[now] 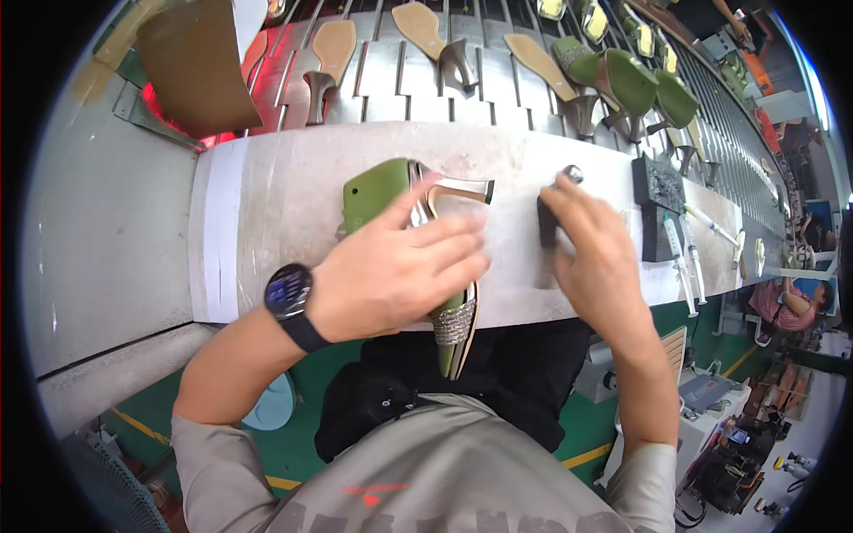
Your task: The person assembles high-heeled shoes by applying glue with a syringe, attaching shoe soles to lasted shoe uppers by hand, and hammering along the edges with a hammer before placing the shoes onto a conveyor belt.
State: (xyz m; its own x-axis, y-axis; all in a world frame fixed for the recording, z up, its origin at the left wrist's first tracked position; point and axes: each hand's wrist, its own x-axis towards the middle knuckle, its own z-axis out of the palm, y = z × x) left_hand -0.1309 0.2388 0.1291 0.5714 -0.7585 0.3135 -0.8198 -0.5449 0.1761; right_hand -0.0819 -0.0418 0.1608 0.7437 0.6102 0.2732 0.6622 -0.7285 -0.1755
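A high-heeled shoe with a glittery strap (454, 326) lies on its side on the worktable, its toe reaching over the near edge and its metallic heel (464, 187) pointing right. Set into it is a green block (378, 197) with a small hole, which looks like a shoe last. My left hand (400, 266), with a watch on the wrist, grips the shoe's middle, thumb and outstretched fingers across it. To the right, my right hand (597, 253) has its fingers curled round a dark tool (547, 224) with a shiny rounded metal end (573, 174); motion blur and my fingers hide its kind.
Beyond the pale worktable (293, 178) runs a slatted metal conveyor (373, 71) with several heeled soles and green shoes (631, 80). A black block (658, 184) and syringes (680, 262) lie at the right. A brown sheet (195, 62) hangs at the far left.
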